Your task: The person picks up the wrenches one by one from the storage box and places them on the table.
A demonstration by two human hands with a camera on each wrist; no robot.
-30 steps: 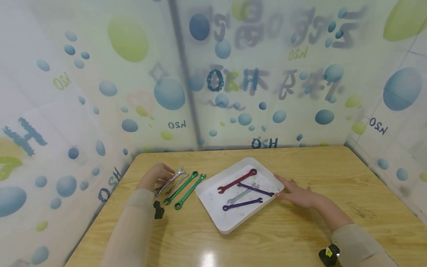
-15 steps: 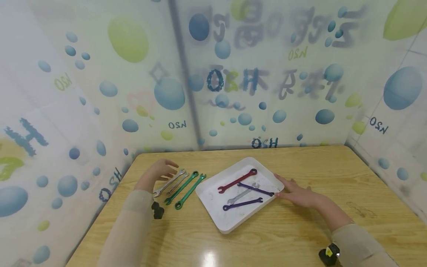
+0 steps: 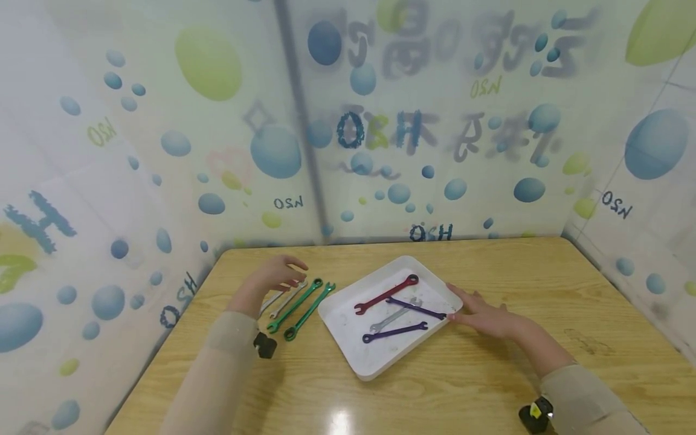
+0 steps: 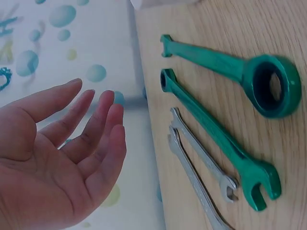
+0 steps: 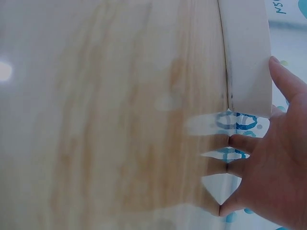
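Note:
My left hand (image 3: pixel 278 273) hovers with loosely spread fingers over the ends of two silver wrenches on the table, holding nothing. Beside those wrenches lie two green wrenches with ring ends, a left one (image 3: pixel 296 304) and a right one (image 3: pixel 311 310). In the left wrist view both silver wrenches, one inner (image 4: pixel 200 149) and one outer (image 4: pixel 195 177), lie apart from the palm. My right hand (image 3: pixel 484 317) touches a corner of the white tray (image 3: pixel 370 373), thumb at its rim and the other fingers spread. Inside are a red wrench (image 3: pixel 385 295), a silver wrench (image 3: pixel 393 316) and two purple wrenches (image 3: pixel 396 332).
The wooden table (image 3: pixel 446 393) meets a wall sheet (image 3: pixel 462 229) printed with blue and green dots at its back edge. More sheeting hangs close along the left and right sides. A black wrist device (image 3: pixel 264 345) sits under the left forearm.
My left hand has released the outer silver wrench onto the table, lifted with its fingers opening, and shifted right over the silver wrenches. The right hand and tray stay in place.

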